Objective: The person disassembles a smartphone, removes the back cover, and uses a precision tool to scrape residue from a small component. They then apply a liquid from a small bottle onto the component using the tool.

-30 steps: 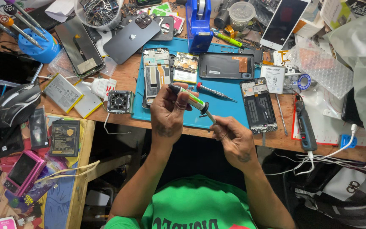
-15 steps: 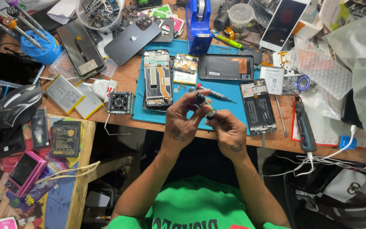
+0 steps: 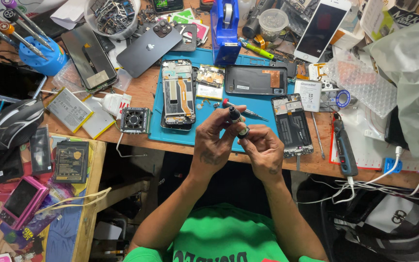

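My left hand and my right hand meet over the near edge of a blue work mat. Together they pinch a small dark screwdriver that stands nearly upright between the fingertips; a pale band shows near its lower end. An opened phone frame lies on the mat just left of my hands. A second opened phone lies to the right, a dark back cover beyond. A red-tipped screwdriver rests on the mat behind my fingers.
The wooden bench is crowded: a blue tape dispenser, a tub of small parts, a blue holder with screwdrivers, flat batteries, a small fan, a white phone, a blue electric screwdriver and white cables.
My hands, apart a second ago with the tool slanted between them, have come together. The screwdriver now stands nearly upright, gripped by both sets of fingertips.
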